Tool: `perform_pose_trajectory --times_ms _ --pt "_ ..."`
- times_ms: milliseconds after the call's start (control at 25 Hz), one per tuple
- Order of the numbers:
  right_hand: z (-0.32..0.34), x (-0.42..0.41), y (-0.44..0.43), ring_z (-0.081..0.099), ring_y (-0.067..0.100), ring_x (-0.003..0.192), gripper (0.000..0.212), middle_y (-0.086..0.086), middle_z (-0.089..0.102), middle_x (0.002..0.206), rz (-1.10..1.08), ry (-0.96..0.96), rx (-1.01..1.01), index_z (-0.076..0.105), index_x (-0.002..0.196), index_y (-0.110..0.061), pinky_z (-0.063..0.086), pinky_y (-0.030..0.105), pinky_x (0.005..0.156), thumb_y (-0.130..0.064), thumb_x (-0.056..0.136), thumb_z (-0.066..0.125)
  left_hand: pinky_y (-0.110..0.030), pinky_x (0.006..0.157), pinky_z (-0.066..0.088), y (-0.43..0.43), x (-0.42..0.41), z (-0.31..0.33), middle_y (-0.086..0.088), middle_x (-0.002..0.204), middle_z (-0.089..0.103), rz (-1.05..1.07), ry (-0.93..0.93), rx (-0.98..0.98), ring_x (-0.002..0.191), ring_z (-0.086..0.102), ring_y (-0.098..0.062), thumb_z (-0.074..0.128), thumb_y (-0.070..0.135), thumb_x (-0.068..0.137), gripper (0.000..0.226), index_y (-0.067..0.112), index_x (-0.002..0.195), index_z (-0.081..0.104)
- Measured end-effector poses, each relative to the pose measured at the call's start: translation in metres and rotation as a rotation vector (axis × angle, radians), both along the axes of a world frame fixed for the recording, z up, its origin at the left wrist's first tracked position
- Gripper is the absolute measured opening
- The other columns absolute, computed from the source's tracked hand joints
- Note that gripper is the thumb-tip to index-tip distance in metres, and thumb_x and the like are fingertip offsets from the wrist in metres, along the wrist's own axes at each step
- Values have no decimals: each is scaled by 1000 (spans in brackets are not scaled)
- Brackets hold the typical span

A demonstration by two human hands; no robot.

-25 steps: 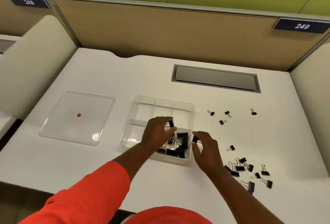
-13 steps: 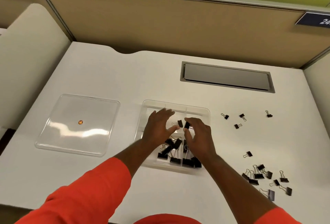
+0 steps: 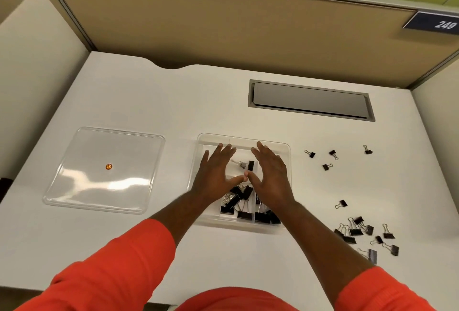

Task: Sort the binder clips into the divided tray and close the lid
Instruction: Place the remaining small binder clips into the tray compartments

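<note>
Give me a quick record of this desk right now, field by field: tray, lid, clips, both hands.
tray: clear divided tray, open, centre of desk
lid: clear lid flat on desk, left of tray, apart from it
clips in tray: black binder clips in near compartments; one farther back
loose clips: pile and scattered few right of tray
left hand: open, over tray, empty
right hand: open, over tray, empty

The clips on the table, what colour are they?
Black binder clips with silver wire handles, seen from the head camera.
</note>
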State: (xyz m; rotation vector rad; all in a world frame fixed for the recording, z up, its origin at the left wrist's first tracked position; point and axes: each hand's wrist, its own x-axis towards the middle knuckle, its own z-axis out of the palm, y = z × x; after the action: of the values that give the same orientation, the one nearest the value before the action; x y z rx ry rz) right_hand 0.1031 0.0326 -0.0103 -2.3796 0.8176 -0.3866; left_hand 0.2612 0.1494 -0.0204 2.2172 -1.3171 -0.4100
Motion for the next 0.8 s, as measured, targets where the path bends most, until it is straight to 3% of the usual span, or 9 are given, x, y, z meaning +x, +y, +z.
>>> perform_pose_trajectory --times_ms 200,520,640,800 --pt "3 -34 9 10 9 154 68 -7 19 167 -67 38 -46 34 154 -26 15 49 124 -43 95 64 -47 123 7 3 -21 10 6 161 24 -77 -21 6 150 6 -8 63 69 78 93 27 152 27" --pt "3 -127 34 21 14 152 68 0 30 163 -218 27 -86 42 150 -19 24 52 119 -53 93 59 -45 123 4 3 -94 12 6 163 18 -242 -36 23 151 1 -8 58 74 78 96 28 154 23" --pt "-4 -171 40 22 15 152 69 1 30 163 -258 47 -106 43 149 -18 27 52 117 -54 92 61 -46 123 9 -1 -131 10 4 161 24 -317 -47 10 151 8 -11 59 75 77 96 25 153 26" --pt "-9 -227 40 26 16 150 69 0 33 161 -295 73 -104 46 148 -18 29 49 117 -57 92 60 -38 122 8 -13 -178 6 3 157 34 -365 -30 -42 149 18 -13 65 68 78 89 23 149 37"
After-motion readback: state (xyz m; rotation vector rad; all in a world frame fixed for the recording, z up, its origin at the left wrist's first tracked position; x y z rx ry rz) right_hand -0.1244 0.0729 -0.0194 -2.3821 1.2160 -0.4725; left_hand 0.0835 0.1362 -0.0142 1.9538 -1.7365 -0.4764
